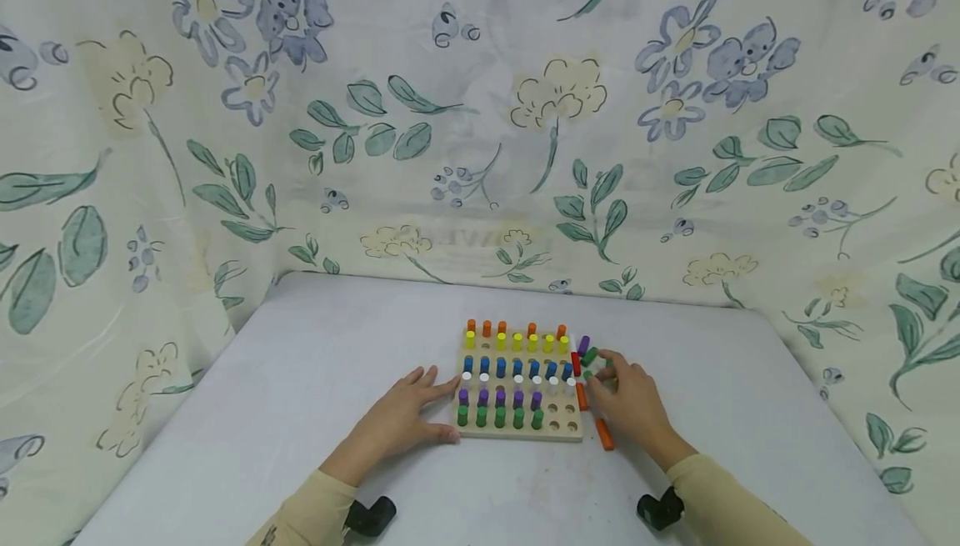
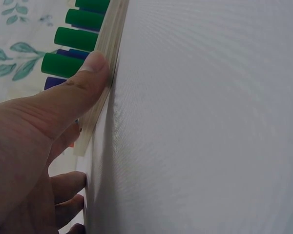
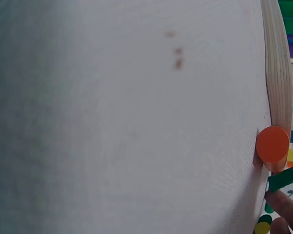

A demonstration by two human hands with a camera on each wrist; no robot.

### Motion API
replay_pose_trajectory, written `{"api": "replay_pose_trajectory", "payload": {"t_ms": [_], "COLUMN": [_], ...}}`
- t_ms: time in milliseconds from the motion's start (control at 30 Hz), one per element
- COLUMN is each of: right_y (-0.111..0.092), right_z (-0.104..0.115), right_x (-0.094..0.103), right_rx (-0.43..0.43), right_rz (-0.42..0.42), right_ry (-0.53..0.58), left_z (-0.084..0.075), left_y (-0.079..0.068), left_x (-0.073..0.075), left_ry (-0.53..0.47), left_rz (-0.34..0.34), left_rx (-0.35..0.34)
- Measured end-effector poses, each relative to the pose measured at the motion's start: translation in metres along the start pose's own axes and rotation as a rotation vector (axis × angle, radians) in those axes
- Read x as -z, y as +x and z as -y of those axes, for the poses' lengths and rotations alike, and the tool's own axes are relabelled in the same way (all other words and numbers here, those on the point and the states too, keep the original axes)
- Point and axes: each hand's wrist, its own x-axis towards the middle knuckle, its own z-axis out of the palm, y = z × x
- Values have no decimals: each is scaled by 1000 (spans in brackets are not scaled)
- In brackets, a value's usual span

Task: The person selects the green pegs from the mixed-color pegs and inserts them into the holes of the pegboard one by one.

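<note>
A wooden pegboard carries rows of orange, yellow, blue, white, purple and green pegs, with some bare holes. At its near left corner rests my left hand, fingers spread. The left thumb lies against the board's front edge, beside the green pegs; the index finger reaches its left side. Right of the board, my right hand pinches a green peg at the fingertips, tilted up from the table. Fingers partly hide another green peg.
Along the board's right side lie loose pegs: a purple peg, a red peg, a red-orange peg and an orange peg. Everything stands on a white-covered table, with a floral curtain behind.
</note>
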Motion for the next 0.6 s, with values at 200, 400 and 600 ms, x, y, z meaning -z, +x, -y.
{"api": "replay_pose_trajectory", "payload": {"t_ms": [200,400,600], "right_y": [1,2,3], "right_z": [-1,-4,-5], "right_x": [-1,-2,-1], "right_rx": [-6,-9,-6], "right_rz": [-28,-39,-36], "right_ry": [24,27,28], "left_z": [1,1,1], "left_y": [0,0,0], "left_x": [0,-1,-1], "left_ry": [-1,-1,1], "left_rz": [0,-7,-7], "left_rx": [1,-2,-4]}}
